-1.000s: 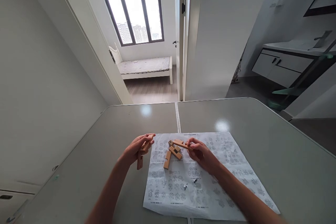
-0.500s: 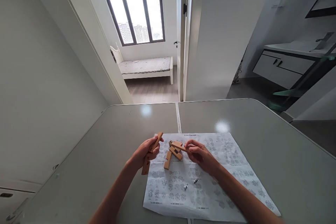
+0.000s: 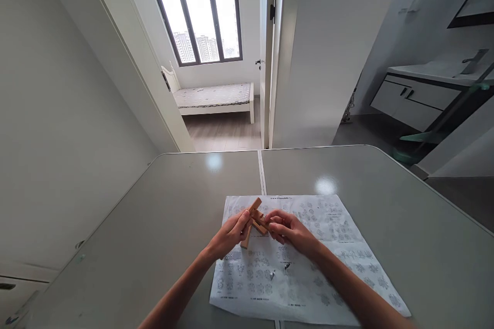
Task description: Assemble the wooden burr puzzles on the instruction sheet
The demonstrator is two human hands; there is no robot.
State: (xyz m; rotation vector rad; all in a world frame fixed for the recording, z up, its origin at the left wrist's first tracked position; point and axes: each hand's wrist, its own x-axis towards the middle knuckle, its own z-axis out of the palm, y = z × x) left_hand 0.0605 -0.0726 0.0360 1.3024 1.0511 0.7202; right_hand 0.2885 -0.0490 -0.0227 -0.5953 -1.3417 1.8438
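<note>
Over the upper left of a printed paper sheet, my left hand is closed round a wooden piece that sticks up past its fingers. Close beside it on the right, my right hand pinches another wooden piece, which slants toward the left one. Whether the two held pieces touch is hard to tell. Beneath and between the hands lie more notched wooden blocks on the sheet, partly hidden by my fingers. Two small metallic bits rest lower on the paper.
The sheet lies on a large grey table with a pale seam down its middle. Beyond the table's far edge are a doorway, a bed and a window. A sink cabinet stands at the right.
My left hand has moved right and slightly toward the sheet's middle with its wooden piece, closing the gap to my right hand. My right hand still holds its piece and has shifted only slightly.
</note>
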